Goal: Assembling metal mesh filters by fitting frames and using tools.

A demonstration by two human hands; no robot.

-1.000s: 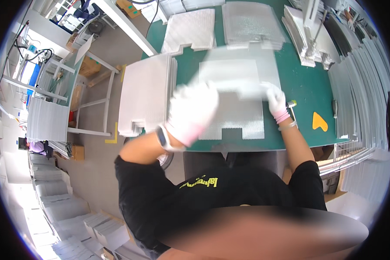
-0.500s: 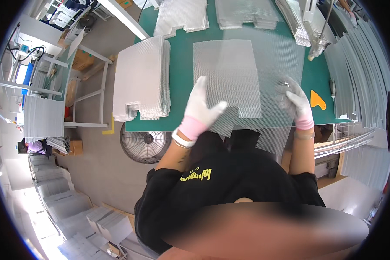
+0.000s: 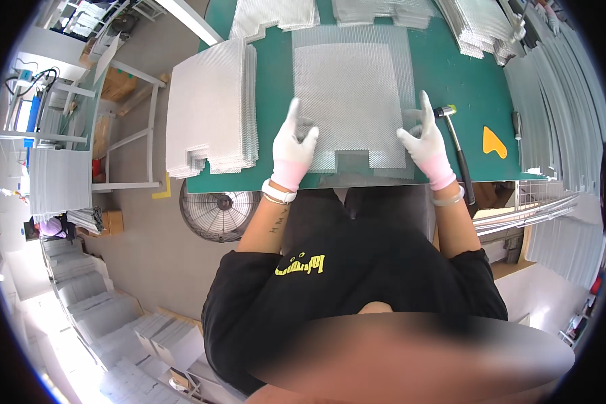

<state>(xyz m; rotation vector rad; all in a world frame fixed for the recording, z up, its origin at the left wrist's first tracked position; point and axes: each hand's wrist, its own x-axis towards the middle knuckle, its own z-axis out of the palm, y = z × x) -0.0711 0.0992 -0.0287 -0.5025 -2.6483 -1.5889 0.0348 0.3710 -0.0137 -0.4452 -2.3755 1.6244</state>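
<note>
Two see-through mesh sheets (image 3: 350,101) overlap on the green table in front of me, with a notch in the near edge. The wider one reaches further to the far side and to the right. Along their left edge is my left hand (image 3: 294,145) in a white glove with a pink cuff, thumb and index finger stretched apart. My right hand (image 3: 425,143), gloved the same way, is at the right edge with its index finger pointing away and its thumb out. Neither hand visibly grips anything. Right of my right hand lies a hammer (image 3: 456,138) with a dark handle.
A stack of notched mesh sheets (image 3: 209,108) stands on the left, with more stacks (image 3: 276,17) along the far side. An orange flat piece (image 3: 495,143) and a dark-handled tool (image 3: 516,124) lie right. Beyond the near left table edge is a floor fan (image 3: 221,212).
The large mesh sheet, tilted over the table before, now lies flat with the other. My right hand has come left to its edge, and the hammer has become visible.
</note>
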